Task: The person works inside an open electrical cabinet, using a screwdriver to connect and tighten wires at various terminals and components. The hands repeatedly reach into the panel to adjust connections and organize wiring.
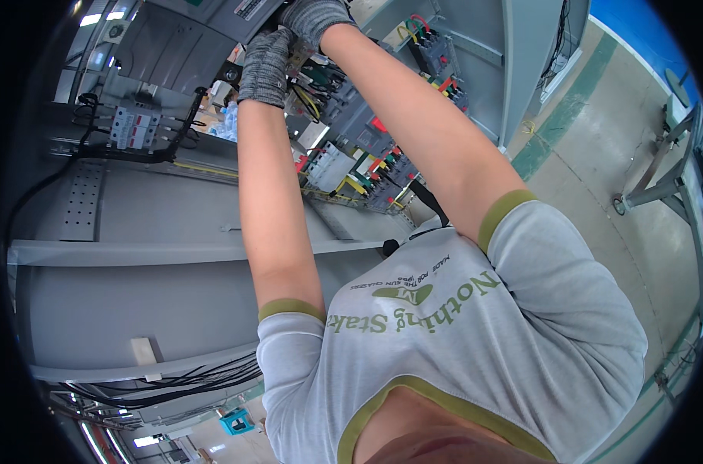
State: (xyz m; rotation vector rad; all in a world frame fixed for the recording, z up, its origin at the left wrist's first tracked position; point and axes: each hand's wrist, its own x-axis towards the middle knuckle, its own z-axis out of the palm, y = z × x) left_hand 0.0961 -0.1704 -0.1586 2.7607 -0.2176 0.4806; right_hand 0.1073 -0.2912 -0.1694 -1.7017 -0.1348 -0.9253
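Head view: my left grip [265,71], in a grey knitted glove, is up at the edge of a dark grey housing [242,12]; my right grip [317,22], gloved alike, is just beside it at the upper rim; the fingertips of both are hidden or cut off, so I cannot tell whether either is closed on something or merely resting; the housing, the thing I take to be worked on, sits at the top of the picture, to the left of my right grip; I judge the step in hand to be two-handed work at that edge; the next move seems to call for steady wrists and a clear sight of the fingertips, with care around the nearby wiring; beyond the left wrist, to the left, small white breakers [135,128] sit on the cabinet; between my forearms is a white device block [331,167] among coloured wires; farther out, a grey beam [174,253] crosses at left, black cables [181,389] run below it, and a wheeled metal stand [662,184] is well apart at right.
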